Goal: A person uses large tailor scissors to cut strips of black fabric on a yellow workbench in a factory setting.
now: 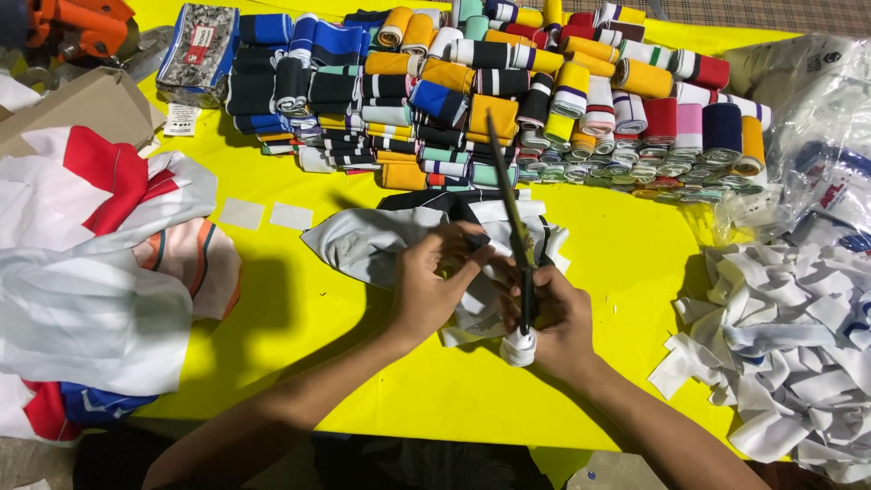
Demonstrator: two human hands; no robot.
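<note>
Taking the yellow desk [299, 318] as the reference, its far left edge carries a heap of white, red and blue garments [91, 263], with one brown cardboard box [77, 104] and one orange tool [82, 23] behind it. Just right of the heap, two small white rectangular patches [268, 215] lie flat on the yellow surface. Along the back of the desk runs a long stack of rolled and folded rib-knit bands [508, 100] in orange, black, navy, white, red and pink, too many to count, with one patterned pouch [198, 54] at its left end. At the middle of the desk, near the front edge, lies the grey-and-white cloth piece [363, 240], crumpled, with a black part at its upper edge. The left hand [431, 286] pinches a fold of this cloth, its grip closed on the fabric between thumb and fingers. Just beside it, the right hand [558, 327] has its grip wrapped tight around the handles of one pair of large scissors [517, 236], whose long dark blades point away toward the band stack and whose handle end is bound in white. At the right edge of the desk sits a pile of white fabric strips [789, 345], below one clear plastic bag [817, 127].
</note>
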